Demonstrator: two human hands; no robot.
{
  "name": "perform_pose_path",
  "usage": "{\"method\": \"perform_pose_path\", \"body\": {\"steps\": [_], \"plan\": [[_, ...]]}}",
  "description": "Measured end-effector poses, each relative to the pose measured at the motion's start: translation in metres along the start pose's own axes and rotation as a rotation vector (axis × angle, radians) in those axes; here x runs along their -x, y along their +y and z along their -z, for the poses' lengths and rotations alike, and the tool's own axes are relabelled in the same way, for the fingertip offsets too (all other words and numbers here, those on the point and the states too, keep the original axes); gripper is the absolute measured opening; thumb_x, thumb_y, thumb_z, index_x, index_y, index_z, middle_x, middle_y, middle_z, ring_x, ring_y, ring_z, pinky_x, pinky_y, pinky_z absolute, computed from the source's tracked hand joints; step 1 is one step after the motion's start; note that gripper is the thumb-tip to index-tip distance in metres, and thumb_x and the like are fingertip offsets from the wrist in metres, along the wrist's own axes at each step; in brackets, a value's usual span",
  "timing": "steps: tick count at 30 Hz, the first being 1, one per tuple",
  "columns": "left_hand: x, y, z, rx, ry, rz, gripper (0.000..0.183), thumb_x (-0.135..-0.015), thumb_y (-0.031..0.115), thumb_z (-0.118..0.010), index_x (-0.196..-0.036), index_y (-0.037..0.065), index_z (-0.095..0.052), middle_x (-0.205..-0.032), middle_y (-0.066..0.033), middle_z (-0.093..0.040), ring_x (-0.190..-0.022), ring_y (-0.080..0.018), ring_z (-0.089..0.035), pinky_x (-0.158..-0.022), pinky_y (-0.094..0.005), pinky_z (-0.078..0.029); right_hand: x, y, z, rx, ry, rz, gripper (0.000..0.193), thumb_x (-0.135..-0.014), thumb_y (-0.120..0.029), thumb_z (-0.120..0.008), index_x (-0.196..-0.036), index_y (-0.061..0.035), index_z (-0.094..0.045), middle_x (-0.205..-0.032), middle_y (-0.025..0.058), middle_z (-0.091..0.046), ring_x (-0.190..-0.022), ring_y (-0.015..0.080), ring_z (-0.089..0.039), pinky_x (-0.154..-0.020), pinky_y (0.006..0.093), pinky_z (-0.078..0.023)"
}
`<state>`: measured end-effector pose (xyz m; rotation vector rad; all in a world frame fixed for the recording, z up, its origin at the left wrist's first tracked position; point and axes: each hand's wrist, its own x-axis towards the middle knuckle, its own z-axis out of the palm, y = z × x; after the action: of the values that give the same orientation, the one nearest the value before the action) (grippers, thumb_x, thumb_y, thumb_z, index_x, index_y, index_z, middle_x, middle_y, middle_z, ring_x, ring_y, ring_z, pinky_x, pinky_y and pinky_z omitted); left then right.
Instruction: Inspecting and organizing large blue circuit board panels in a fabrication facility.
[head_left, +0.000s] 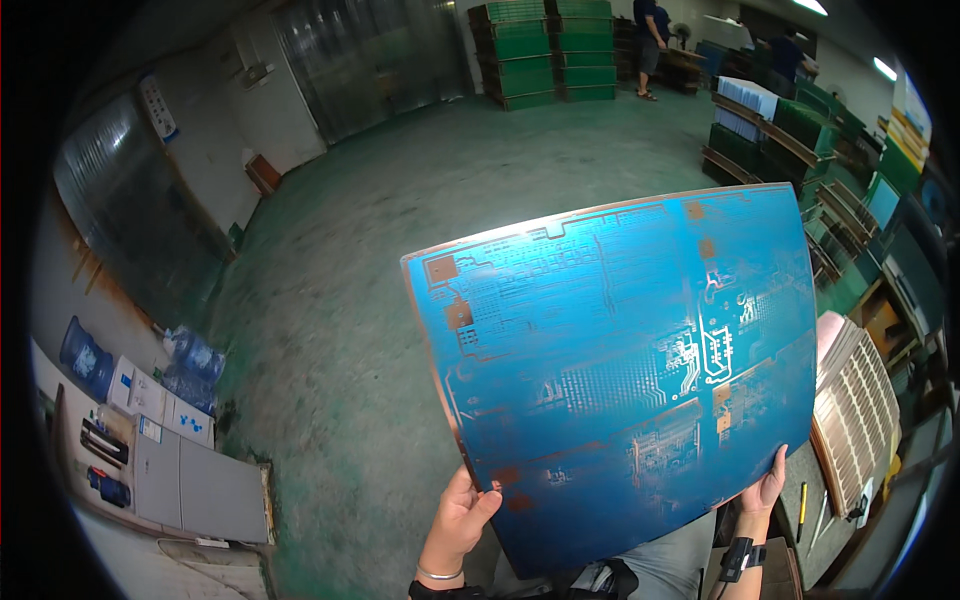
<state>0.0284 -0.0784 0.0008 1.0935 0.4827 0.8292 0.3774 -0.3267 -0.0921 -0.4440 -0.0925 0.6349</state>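
A large blue circuit board panel [620,360] with copper-coloured edges and traces is held up in front of me, tilted. My left hand [462,520] grips its lower left edge, thumb on the face and the other fingers partly behind it. At the lower right edge my right hand [765,485] holds the panel, most of its fingers hidden behind the board. A bracelet and a dark band are on my left wrist; a black strapped device [742,560] is on the right one.
Right of me, a stack of patterned panels [858,420] rests on a bench with a yellow-handled tool [803,510]. Green crates [515,60] stand at the back, near a person [650,45]. Water bottles [88,355] and a grey cabinet [185,475] are at left. Racks [770,125] stand far right.
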Motion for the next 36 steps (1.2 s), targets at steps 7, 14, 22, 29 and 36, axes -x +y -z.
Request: {"method": "perform_pose_path", "body": {"steps": [7, 14, 22, 29, 36], "plan": [[-0.002, -0.005, 0.009, 0.047, 0.080, 0.008, 0.034, -0.083, 0.012, -0.059, -0.113, 0.005, -0.046, -0.098, -0.0021, -0.056, -0.090, -0.0109, -0.052, -0.081, -0.0266, -0.043, 0.006, 0.001, -0.006, -0.031, 0.028, 0.000, 0.040, -0.091, -0.025, -0.045, -0.123, -0.0004, -0.043, -0.126, 0.0118, -0.046, -0.114, 0.0254, -0.045, -0.100, 0.0412, -0.031], [-0.007, -0.005, 0.012, 0.166, 0.124, 0.004, 0.025, -0.084, 0.009, -0.056, -0.107, 0.002, -0.049, -0.102, -0.0053, -0.056, -0.093, -0.0133, -0.053, -0.084, -0.0285, -0.042, 0.010, 0.001, -0.004, 0.077, 0.001, 0.004, 0.042, -0.090, -0.023, -0.048, -0.124, 0.0002, -0.039, -0.126, 0.0129, -0.046, -0.113, 0.0262, -0.045, -0.098, 0.0429, -0.033], [-0.013, -0.013, 0.019, 0.374, 0.233, -0.064, 0.032, -0.087, 0.014, -0.052, -0.116, 0.002, -0.044, -0.110, -0.0107, -0.055, -0.097, -0.0204, -0.056, -0.085, -0.0343, -0.046, 0.012, 0.009, -0.019, 0.203, -0.048, 0.009, 0.053, -0.082, -0.017, -0.060, -0.126, 0.0006, -0.036, -0.125, 0.0125, -0.045, -0.113, 0.0277, -0.045, -0.097, 0.0445, -0.034], [-0.013, -0.031, 0.043, 0.328, 0.328, -0.174, 0.030, -0.093, 0.019, -0.041, -0.119, 0.003, -0.043, -0.112, -0.0105, -0.054, -0.099, -0.0207, -0.055, -0.085, -0.0356, -0.046, 0.013, 0.019, -0.035, 0.220, -0.103, -0.061, 0.054, -0.079, -0.013, -0.063, -0.124, 0.0010, -0.038, -0.120, 0.0157, -0.049, -0.109, 0.0306, -0.050, -0.093, 0.0468, -0.039], [-0.011, -0.026, 0.046, 0.246, 0.528, -0.166, 0.014, -0.094, 0.020, -0.040, -0.095, 0.009, -0.048, -0.079, 0.0017, -0.051, -0.064, -0.0074, -0.052, -0.054, -0.0206, -0.045, 0.017, 0.023, -0.050, 0.188, -0.136, -0.097, 0.052, -0.075, -0.007, -0.064, -0.122, 0.0003, -0.042, -0.118, 0.0157, -0.050, -0.108, 0.0307, -0.050, -0.092, 0.0473, -0.039]]}}
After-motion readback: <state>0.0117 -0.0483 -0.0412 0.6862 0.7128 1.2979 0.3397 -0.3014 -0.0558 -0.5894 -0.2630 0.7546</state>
